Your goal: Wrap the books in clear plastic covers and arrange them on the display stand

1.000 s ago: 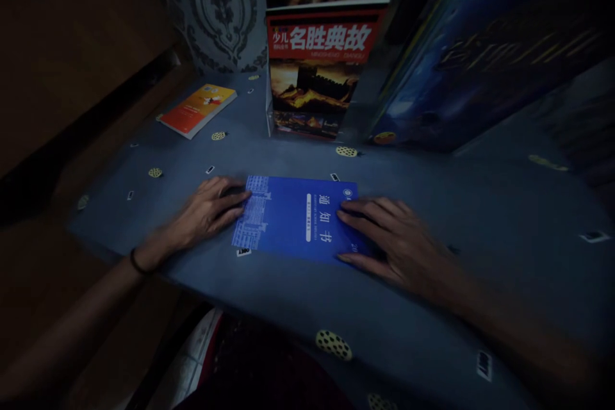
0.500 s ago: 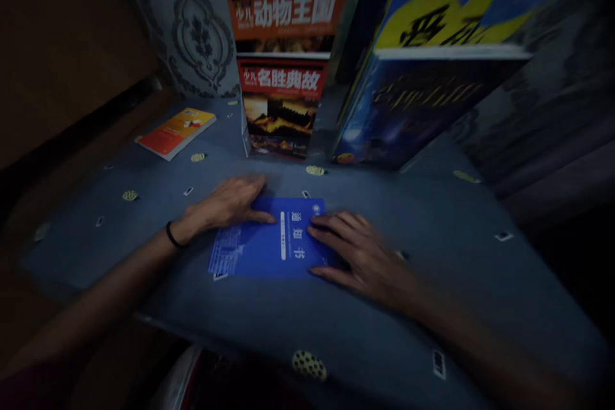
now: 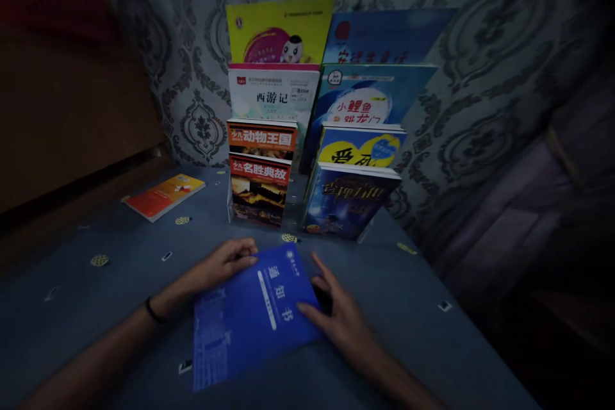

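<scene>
A blue booklet [image 3: 240, 307], a thin folder or notice with white Chinese lettering on its cover, is tilted above the tablecloth. My left hand [image 3: 228, 266], with a dark band at the wrist, pinches its far edge, the thumb on top and the other fingers curled. At the booklet's right edge is my right hand [image 3: 343, 317]. Its thumb lies over the cover, and the index finger stretches out apart from the rest. Whether the other right fingers touch the underside is hidden.
Behind the booklet, a left stack of books [image 3: 262, 189] and a right stack of books [image 3: 353, 202] stand in tiered clear holders. An orange-red book [image 3: 166, 195] lies flat at the left on the grey-blue patterned tablecloth [image 3: 413, 307]. Patterned wallpaper [image 3: 202, 122] rises behind.
The booklet has gone from lying flat to being lifted and turned. My left hand now pinches its far edge, and the right fingers have spread off the cover. The view has tilted up, showing more books.
</scene>
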`<state>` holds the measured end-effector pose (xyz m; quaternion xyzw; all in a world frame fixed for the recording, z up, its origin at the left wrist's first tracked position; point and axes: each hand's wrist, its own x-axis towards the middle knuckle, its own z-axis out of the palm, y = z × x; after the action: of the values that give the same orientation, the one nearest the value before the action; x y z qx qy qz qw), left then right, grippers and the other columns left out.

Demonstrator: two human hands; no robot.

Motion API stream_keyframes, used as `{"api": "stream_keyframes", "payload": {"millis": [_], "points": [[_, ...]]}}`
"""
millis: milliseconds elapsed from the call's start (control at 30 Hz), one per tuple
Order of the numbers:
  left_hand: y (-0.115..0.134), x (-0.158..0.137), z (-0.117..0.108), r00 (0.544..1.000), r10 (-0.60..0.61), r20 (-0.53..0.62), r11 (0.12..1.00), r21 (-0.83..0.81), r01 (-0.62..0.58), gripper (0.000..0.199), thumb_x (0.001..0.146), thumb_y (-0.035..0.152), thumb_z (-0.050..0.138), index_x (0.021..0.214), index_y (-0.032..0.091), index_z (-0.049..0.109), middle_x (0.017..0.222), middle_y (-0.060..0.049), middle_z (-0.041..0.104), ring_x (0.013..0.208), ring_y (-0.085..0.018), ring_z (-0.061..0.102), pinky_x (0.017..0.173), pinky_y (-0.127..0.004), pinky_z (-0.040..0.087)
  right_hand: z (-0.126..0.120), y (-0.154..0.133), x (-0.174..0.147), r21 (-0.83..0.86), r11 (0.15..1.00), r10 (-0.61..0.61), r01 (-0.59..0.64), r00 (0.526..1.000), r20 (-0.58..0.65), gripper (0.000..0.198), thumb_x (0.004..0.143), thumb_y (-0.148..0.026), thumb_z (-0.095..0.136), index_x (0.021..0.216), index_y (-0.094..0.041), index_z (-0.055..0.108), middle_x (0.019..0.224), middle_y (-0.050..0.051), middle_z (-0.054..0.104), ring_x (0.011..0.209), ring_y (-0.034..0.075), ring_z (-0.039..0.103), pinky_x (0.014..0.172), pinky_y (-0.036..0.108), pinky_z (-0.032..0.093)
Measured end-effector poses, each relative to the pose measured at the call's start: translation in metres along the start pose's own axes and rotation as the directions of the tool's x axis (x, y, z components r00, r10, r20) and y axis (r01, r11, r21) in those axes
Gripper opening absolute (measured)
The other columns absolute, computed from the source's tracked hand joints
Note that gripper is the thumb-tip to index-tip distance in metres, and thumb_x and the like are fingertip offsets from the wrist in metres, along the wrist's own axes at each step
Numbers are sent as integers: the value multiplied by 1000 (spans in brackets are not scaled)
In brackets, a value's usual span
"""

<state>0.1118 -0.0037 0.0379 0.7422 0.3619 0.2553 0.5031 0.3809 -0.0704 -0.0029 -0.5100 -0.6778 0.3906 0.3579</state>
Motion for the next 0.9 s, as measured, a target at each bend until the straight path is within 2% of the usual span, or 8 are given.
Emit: {"api": "stream_keyframes", "payload": {"millis": [67,133,200,300,467,567,667,900], "points": [[2,-1,-1,993,16,-119,999,-47,-21,43,88,61,59,85,19,50,70,5,44,63,-10,39,60,-23,33,1,-9,3,282,954,109,-100,994,-18,84,79,-58,73,150,-22,46,103,10,76,96,31,73,89,51,58],[3,-1,-2,975,28,-221,994,-101,-52,44,86,62,63,86,19,51,70,5,45,63,-10,41,61,-23,35,5,-18,4,437,890,132,-131,991,29,58,74,-58,79,117,-22,70,91,6,76,86,27,72,87,45,58],[4,-2,-1,957,25,-290,978,-191,-84,46,84,63,66,86,19,51,69,6,46,62,-10,43,61,-23,37,10,-23,3,467,874,96,-131,990,99,39,72,-57,81,87,-22,75,80,3,73,78,23,69,82,39,57],[4,-3,3,930,3,-368,933,-332,-135,47,81,62,70,85,19,51,69,5,51,61,-10,46,61,-22,40,18,-25,3,404,909,41,-105,986,163,41,75,-60,78,71,-20,72,66,0,66,61,15,58,65,29,51],[4,-3,2,890,10,-456,901,-381,-205,48,76,61,76,84,18,56,74,2,58,65,-11,54,63,-23,45,21,-27,19,339,940,-4,-35,994,112,54,80,-70,67,65,-17,65,66,2,63,54,12,52,49,24,43],[2,-1,-7,858,35,-512,909,-340,-240,46,76,61,76,84,19,59,75,2,59,66,-11,54,63,-22,45,19,-35,36,319,947,-50,27,997,63,53,82,-71,63,72,-18,64,69,2,60,54,13,53,46,25,46],[-1,0,-20,801,124,-585,933,-206,-295,44,75,60,77,80,18,63,72,2,58,66,-11,52,63,-22,44,16,-45,54,302,945,-141,124,989,37,44,87,-63,60,81,-20,64,76,2,62,62,16,60,53,28,54],[0,3,-49,651,207,-730,953,2,-302,36,73,52,78,79,18,67,71,1,60,64,-12,55,58,-23,49,6,-69,91,-29,908,-417,418,892,-174,28,91,-37,54,68,-22,53,66,-1,60,62,15,64,57,24,49]]}}
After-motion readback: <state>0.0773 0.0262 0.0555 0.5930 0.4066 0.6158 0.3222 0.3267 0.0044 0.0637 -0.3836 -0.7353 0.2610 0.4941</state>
